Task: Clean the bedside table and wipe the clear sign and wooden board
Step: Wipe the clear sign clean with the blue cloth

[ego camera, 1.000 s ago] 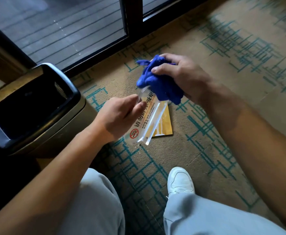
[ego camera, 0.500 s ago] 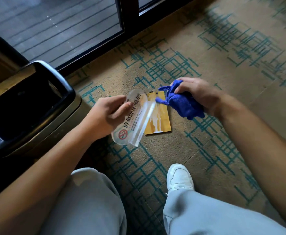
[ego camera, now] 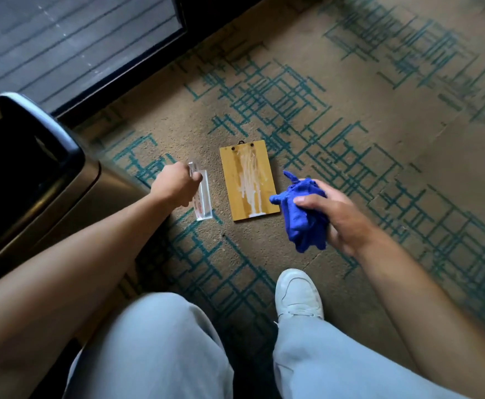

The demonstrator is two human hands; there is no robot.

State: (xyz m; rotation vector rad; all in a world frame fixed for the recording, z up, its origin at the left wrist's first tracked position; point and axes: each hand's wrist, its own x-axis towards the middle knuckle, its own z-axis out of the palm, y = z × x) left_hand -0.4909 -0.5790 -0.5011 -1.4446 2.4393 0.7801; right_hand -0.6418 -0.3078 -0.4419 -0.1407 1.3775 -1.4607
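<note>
- Left hand point(ego camera: 178, 184): we find its fingers curled round the upper end of the clear sign point(ego camera: 202, 201), whose lower end is down at the carpet point(ego camera: 336, 133); whether that end is touching the pile we cannot tell.
- We read a red mark low on the sign's face; the lettering is too blurred to make out.
- Right hand point(ego camera: 340, 218): we note fingers and thumb closed on a bunched blue cloth point(ego camera: 301, 216), held above the carpet.
- We place the wooden board point(ego camera: 248, 181) flat on the carpet between the two hands, just beside the sign, with white streaks down its middle and two dark fasteners at its far edge.
- We record a dark bin point(ego camera: 34, 174) with a metal rim left of the left forearm.
- We see a white shoe point(ego camera: 297, 295) and pale trouser legs nearest the camera, and a black door frame point(ego camera: 195, 15) along the carpet's far edge.
</note>
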